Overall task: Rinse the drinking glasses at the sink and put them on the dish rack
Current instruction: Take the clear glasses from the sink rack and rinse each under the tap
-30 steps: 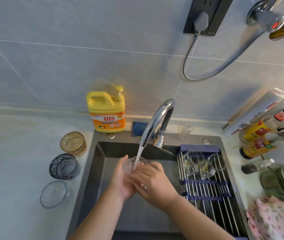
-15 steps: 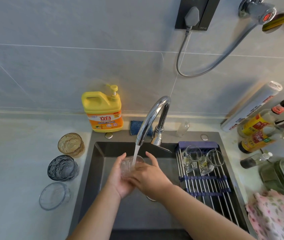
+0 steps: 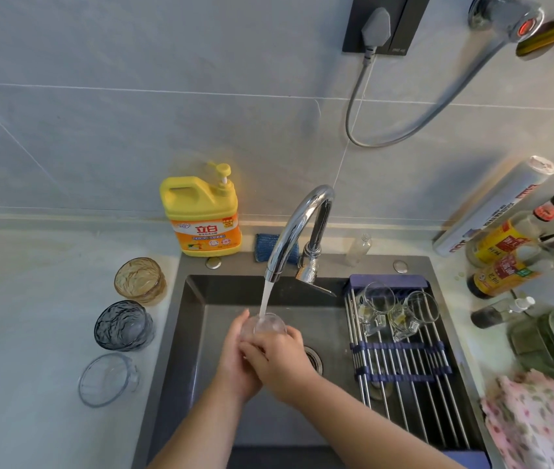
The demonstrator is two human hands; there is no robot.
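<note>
Under the running tap (image 3: pixel 297 228), over the middle of the sink (image 3: pixel 197 336), I hold a small glass (image 3: pixel 265 324) in both hands. It is clear and colourless, short, with a round rim, and the water stream (image 3: pixel 266 297) falls straight into it (the splashing blurs the inside, so I cannot tell how full it is). Its mouth faces up and a little away from me, toward the spout, so its long axis runs from my palms upward and slightly back toward the wall. My left hand (image 3: pixel 235 362) curls round its left side, one finger reaching up beside the rim. My right hand (image 3: pixel 280 365) wraps over the near side, fingers folded across those of the left. Half a second ago my right thumb stood spread beside the rim; now it is tucked in and that hand covers more of the glass, which stays under the stream. To my right, two clear glasses (image 3: pixel 375 304) lie on their sides at the far end of the dish rack (image 3: pixel 404 394).
</note>
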